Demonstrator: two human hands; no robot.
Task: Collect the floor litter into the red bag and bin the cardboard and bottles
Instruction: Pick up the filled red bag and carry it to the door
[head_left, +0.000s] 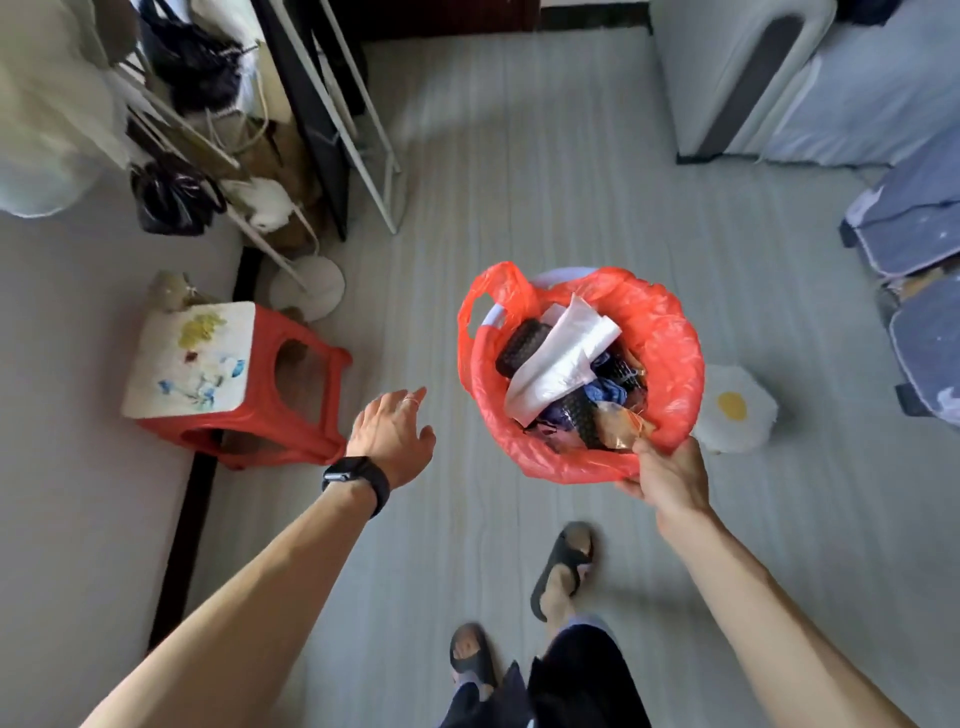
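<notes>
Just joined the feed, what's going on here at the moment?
A standing person grips the near rim of the red bag, which lines a small pale bin, with the right hand. The bag already holds a white plastic sheet and dark wrappers. The left hand is open and empty, stretched forward over the floor near a red stool. An egg-shaped cushion lies on the floor to the right of the bag.

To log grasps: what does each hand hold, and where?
The right hand grips the red plastic bag at its near rim; the left hand holds nothing.
</notes>
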